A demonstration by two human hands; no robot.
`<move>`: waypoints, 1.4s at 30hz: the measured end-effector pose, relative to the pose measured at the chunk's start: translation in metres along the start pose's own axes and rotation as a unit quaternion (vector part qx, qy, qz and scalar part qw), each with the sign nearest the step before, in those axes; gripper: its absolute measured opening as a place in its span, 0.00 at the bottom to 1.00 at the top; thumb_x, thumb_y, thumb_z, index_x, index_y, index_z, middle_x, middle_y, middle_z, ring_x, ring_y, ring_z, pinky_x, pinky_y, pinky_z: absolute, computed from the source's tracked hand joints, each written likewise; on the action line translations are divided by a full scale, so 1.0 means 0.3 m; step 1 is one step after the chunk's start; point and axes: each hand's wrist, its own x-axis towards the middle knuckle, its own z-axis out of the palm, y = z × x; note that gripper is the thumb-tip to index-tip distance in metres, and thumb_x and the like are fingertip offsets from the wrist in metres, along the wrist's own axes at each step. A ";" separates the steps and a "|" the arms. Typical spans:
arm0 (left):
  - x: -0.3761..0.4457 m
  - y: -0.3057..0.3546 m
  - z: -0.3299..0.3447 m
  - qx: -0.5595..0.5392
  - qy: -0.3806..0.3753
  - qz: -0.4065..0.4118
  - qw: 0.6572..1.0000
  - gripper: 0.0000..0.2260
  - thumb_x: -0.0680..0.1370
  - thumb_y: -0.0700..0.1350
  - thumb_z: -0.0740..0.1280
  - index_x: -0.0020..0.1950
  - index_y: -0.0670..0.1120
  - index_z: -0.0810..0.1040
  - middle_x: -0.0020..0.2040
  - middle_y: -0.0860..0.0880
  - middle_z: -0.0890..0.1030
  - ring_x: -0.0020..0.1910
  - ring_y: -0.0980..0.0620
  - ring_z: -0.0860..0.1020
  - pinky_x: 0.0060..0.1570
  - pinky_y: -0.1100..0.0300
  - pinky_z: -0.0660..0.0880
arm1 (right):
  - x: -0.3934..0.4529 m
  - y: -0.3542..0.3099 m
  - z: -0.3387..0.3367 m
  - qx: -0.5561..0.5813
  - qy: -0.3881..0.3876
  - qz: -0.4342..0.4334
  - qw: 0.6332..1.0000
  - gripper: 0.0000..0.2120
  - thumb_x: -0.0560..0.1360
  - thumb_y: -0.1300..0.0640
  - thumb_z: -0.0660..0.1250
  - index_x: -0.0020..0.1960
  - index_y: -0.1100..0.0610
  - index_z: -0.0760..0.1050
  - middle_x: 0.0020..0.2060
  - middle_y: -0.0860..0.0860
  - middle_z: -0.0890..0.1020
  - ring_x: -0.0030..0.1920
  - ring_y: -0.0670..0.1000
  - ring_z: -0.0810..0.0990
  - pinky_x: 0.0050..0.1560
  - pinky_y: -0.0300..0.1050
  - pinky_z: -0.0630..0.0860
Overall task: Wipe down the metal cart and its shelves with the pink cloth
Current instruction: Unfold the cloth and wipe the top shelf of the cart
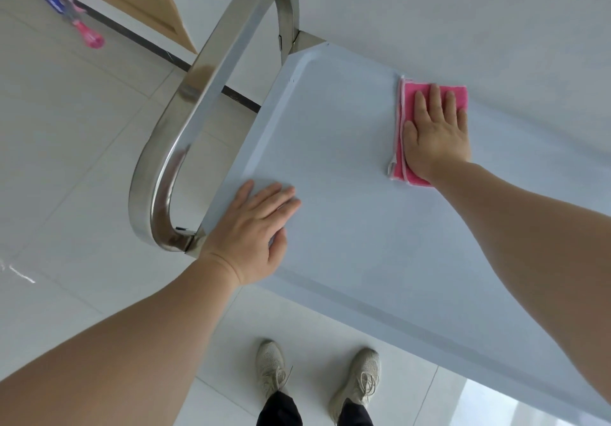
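Fingers [281, 196] of left hand [251, 234] lie straight & flat on cart top [347, 243] nr its chrome handle [185, 121], holding nothing. Spray bottle [89, 34] on floor [66, 161] far left. Right hand [436, 131], fingers straight, presses folded pink cloth [401, 148] flat at cart's far edge, by wall.

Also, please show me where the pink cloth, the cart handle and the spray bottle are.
pink cloth [458, 95]: head view, far corner.
cart handle [198, 95]: head view, middle of the bar.
spray bottle [91, 38]: head view, pink end.
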 end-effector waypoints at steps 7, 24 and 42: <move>0.002 0.003 -0.006 0.002 -0.012 -0.003 1.000 0.21 0.73 0.43 0.55 0.63 0.41 0.76 0.66 0.44 0.74 0.65 0.43 0.73 0.67 0.39 0.63 | -0.047 -0.119 0.003 0.005 -0.009 -0.032 0.999 0.28 0.79 0.47 0.43 0.78 0.53 0.45 0.77 0.52 0.47 0.76 0.57 0.43 0.75 0.55 0.40; 0.008 0.001 -0.017 -0.002 -0.042 -0.010 0.999 0.22 0.72 0.44 0.54 0.62 0.42 0.76 0.66 0.44 0.74 0.66 0.44 0.71 0.66 0.38 0.62 | -0.486 -0.346 0.095 0.034 -0.035 -0.063 0.997 0.29 0.78 0.45 0.40 0.77 0.53 0.46 0.77 0.52 0.49 0.76 0.57 0.44 0.74 0.52 0.36; -0.009 0.005 -0.035 0.008 -0.061 -0.078 0.995 0.26 0.72 0.47 0.49 0.66 0.42 0.74 0.68 0.44 0.72 0.69 0.43 0.67 0.70 0.39 0.55 | -0.564 -0.382 0.096 0.012 -0.060 -0.100 0.993 0.30 0.76 0.44 0.36 0.77 0.51 0.42 0.77 0.50 0.45 0.76 0.54 0.38 0.72 0.51 0.32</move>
